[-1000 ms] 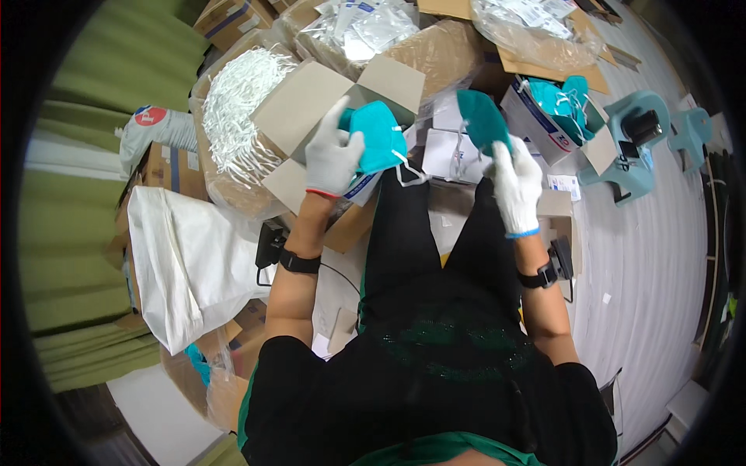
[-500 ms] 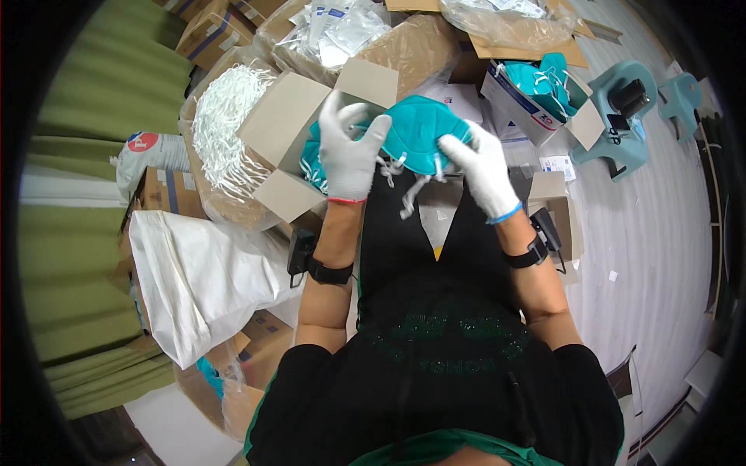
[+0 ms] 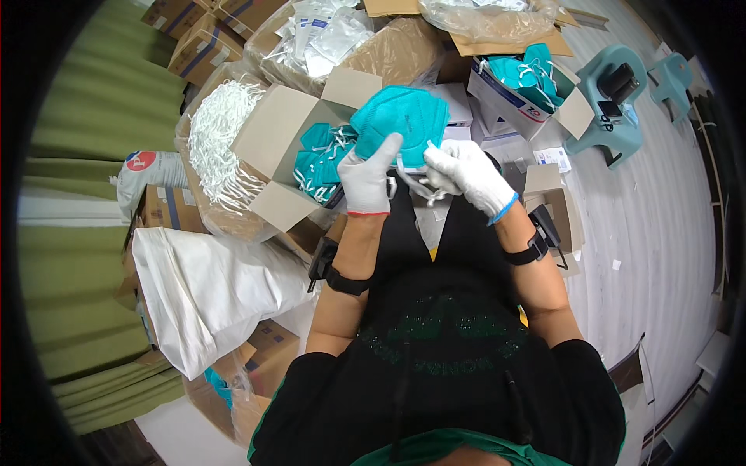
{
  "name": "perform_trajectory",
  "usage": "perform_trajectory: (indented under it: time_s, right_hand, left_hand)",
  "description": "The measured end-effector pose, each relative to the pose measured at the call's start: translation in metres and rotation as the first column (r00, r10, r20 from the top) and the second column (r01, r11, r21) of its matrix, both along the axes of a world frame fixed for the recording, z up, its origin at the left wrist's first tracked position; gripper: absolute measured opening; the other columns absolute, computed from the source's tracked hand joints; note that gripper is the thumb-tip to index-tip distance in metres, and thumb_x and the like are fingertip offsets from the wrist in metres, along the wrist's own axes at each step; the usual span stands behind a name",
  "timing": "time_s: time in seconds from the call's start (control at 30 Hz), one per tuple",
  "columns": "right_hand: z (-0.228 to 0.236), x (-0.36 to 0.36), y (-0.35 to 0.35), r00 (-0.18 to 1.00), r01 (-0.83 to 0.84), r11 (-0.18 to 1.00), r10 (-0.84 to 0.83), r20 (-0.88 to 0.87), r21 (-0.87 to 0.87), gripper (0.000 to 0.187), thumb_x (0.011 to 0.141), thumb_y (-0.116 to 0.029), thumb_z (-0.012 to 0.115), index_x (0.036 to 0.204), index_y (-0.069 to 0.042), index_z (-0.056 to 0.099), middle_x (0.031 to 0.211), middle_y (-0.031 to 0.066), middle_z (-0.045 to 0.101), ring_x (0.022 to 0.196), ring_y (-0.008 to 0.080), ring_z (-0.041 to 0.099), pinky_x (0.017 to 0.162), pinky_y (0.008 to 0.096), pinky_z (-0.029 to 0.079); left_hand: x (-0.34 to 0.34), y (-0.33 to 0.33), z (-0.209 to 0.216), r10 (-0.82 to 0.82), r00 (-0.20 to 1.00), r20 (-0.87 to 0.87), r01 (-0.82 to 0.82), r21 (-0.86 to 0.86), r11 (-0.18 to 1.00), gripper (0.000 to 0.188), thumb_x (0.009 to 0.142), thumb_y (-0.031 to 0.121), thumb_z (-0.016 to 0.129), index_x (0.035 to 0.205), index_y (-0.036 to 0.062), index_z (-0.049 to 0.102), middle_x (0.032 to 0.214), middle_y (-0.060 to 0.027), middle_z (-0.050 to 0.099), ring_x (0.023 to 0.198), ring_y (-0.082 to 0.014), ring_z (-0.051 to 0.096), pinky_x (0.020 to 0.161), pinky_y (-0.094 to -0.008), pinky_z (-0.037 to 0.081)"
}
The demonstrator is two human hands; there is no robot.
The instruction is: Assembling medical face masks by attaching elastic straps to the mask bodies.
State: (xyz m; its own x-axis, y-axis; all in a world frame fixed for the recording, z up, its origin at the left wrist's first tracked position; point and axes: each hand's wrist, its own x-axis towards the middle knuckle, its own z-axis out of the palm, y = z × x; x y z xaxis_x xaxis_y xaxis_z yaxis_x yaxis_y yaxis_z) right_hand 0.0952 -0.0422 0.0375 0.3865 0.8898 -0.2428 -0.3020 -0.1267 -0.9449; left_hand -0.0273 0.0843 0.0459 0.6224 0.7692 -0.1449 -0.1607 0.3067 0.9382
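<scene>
A folded teal face mask (image 3: 404, 118) is held up in front of me by both white-gloved hands. My left hand (image 3: 368, 177) grips its lower left edge, thumb up against the face of the mask. My right hand (image 3: 466, 172) pinches the lower right part, where white ear straps (image 3: 412, 185) hang down. Just left of my left hand an open cardboard box (image 3: 273, 138) holds several more teal masks (image 3: 320, 159).
A bag of white straps (image 3: 221, 147) lies left of the box. A second box of teal masks (image 3: 522, 78) stands at the back right, with a teal plastic device (image 3: 614, 101) beyond it. A white sack (image 3: 206, 291) lies at my left, sealed packets (image 3: 326, 35) behind.
My hands have come together from apart; each held a teal piece a second ago, and now both grip one mask, lifted higher in front of me.
</scene>
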Motion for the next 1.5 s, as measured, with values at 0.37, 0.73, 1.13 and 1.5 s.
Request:
perform_trajectory:
  time_s: [0.37, 0.73, 1.13, 1.5]
  right_hand:
    - [-0.009, -0.015, -0.011, 0.992, -0.072, 0.995, 0.078, 0.096, -0.069, 0.042, 0.092, -0.046, 0.054, 0.079, -0.007, 0.062, 0.052, -0.0009, 0.051, 0.044, 0.0124, 0.048, 0.044, 0.0284, 0.037]
    - [-0.071, 0.063, 0.062, 0.374, 0.649, 0.757, -0.231, -0.898, 0.076, 0.023, 0.089, -0.015, 0.038, 0.069, -0.010, 0.049, 0.055, 0.0020, 0.047, 0.039, 0.0146, 0.042, 0.035, 0.0265, 0.035]
    - [-0.177, 0.136, 0.045, 0.438, 0.796, 0.592, -0.417, 0.796, -0.128, 0.021, 0.087, -0.019, 0.051, 0.077, -0.007, 0.065, 0.069, 0.0117, 0.060, 0.053, 0.0255, 0.056, 0.052, 0.0384, 0.046]
    - [-0.106, 0.165, -0.088, 0.668, 0.711, 0.700, -0.703, -0.243, -0.071, 0.022, 0.093, -0.027, 0.056, 0.085, -0.008, 0.064, 0.055, -0.0112, 0.037, 0.040, 0.0022, 0.033, 0.036, 0.0182, 0.024]
  left_hand:
    - [0.028, -0.013, -0.040, 0.189, 0.976, 0.108, -0.203, 0.134, 0.970, 0.032, 0.092, 0.024, 0.062, 0.116, 0.0024, 0.057, 0.102, -0.0050, 0.064, 0.081, -0.0139, 0.062, 0.068, -0.0274, 0.051]
    - [0.056, -0.041, -0.068, 0.011, 0.976, -0.216, 0.092, 0.463, 0.882, 0.014, 0.086, 0.012, 0.063, 0.095, 0.0020, 0.060, 0.095, -0.0025, 0.060, 0.083, -0.0092, 0.054, 0.070, -0.0255, 0.045]
    - [-0.021, -0.106, -0.035, -0.282, 0.951, -0.123, 0.144, -0.635, 0.759, 0.031, 0.081, 0.005, 0.064, 0.063, 0.0155, 0.041, 0.051, 0.0050, 0.035, 0.036, -0.0078, 0.032, 0.036, -0.0263, 0.024]
    - [-0.068, -0.056, -0.026, -0.285, 0.956, -0.068, 0.184, -0.619, 0.764, 0.011, 0.092, 0.024, 0.057, 0.090, 0.0136, 0.057, 0.064, 0.0030, 0.051, 0.040, -0.0064, 0.032, 0.037, -0.0221, 0.021]
